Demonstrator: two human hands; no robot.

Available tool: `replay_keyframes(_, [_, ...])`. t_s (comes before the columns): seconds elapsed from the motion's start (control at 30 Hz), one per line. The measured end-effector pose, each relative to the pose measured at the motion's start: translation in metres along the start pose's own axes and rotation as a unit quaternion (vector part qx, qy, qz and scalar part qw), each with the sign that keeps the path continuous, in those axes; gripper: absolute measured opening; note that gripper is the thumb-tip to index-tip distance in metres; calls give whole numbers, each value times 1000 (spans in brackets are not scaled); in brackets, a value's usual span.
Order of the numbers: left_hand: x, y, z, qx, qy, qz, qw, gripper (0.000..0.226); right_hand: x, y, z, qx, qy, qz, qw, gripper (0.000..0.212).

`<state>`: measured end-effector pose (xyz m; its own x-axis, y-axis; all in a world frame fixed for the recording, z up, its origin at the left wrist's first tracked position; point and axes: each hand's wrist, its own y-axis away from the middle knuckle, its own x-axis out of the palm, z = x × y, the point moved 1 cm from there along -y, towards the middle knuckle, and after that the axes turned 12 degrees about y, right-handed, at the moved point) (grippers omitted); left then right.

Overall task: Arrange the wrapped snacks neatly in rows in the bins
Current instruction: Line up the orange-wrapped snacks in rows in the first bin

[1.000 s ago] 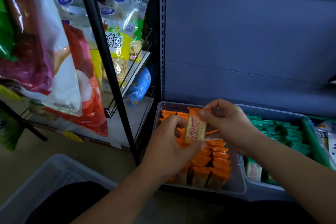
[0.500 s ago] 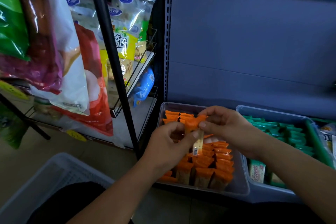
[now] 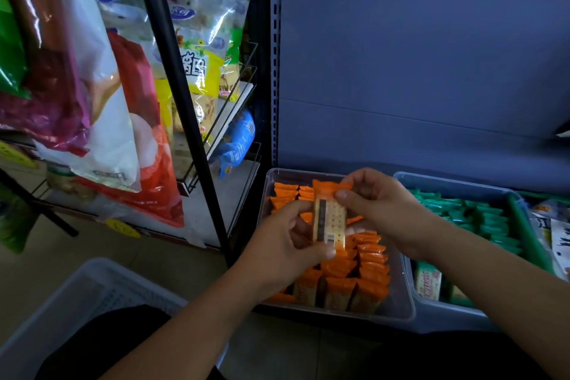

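An orange-wrapped cracker snack [image 3: 329,217] is held upright between both hands, its back with a barcode facing me. My left hand [image 3: 283,250] grips its lower end with thumb and fingers. My right hand [image 3: 382,210] pinches its top end. Both hands hover over a clear bin [image 3: 401,311] holding rows of orange snacks [image 3: 354,281], some standing at the front. To the right, a second bin [image 3: 447,185] holds green-wrapped snacks [image 3: 481,219].
A black wire rack [image 3: 197,120] with large snack bags [image 3: 200,49] stands on the left. A grey plastic crate [image 3: 92,296] sits on the floor at lower left. A grey shelf back panel [image 3: 416,71] rises behind the bins. More packets [image 3: 555,234] lie at far right.
The snack has been turned in my hands from edge-on to flat, back side facing me. Both hands stay over the orange bin at about the same height.
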<state>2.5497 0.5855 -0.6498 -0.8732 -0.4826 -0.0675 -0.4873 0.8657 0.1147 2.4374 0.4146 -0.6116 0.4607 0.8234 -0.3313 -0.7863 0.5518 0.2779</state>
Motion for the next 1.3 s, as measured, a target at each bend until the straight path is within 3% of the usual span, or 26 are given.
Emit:
replay_keyframes(0.07, [2, 0, 3, 14, -15, 8, 1000, 67, -2, -1, -1, 11, -5, -17, 1000, 16])
replay_keyframes(0.3, [3, 0, 9, 39, -103, -42, 993, 71, -1, 1, -3, 9, 0, -26, 1000, 23])
replay_keyframes(0.5, [2, 9, 8, 100, -195, -80, 973, 45, 15, 15, 0, 10, 6, 13, 1000, 29])
replay_keyframes(0.6, [-7, 11, 15, 97, -140, -39, 985, 27, 21, 22, 2, 2, 32, 41, 999, 32])
replay_keyframes(0.73, [-22, 13, 27, 68, -21, 2, 997, 14, 27, 20, -1, -40, 129, 8, 991, 24])
replay_keyframes(0.87, [-38, 13, 41, 46, -35, 7, 998, 24, 35, 7, -7, -27, 144, 50, 988, 8])
replay_keyframes(1.03, [-67, 6, 66, -13, -164, -72, 984, 34, 55, -25, -34, -15, 179, 29, 983, 3])
replay_keyframes(1.17, [-75, 9, 83, 19, -214, -55, 975, 38, 90, -50, -63, -1, 200, 22, 979, 7])
replay_keyframes(1.3, [-81, 13, 97, 13, -228, -38, 973, 40, 117, -62, -87, -42, 279, 18, 959, 8])
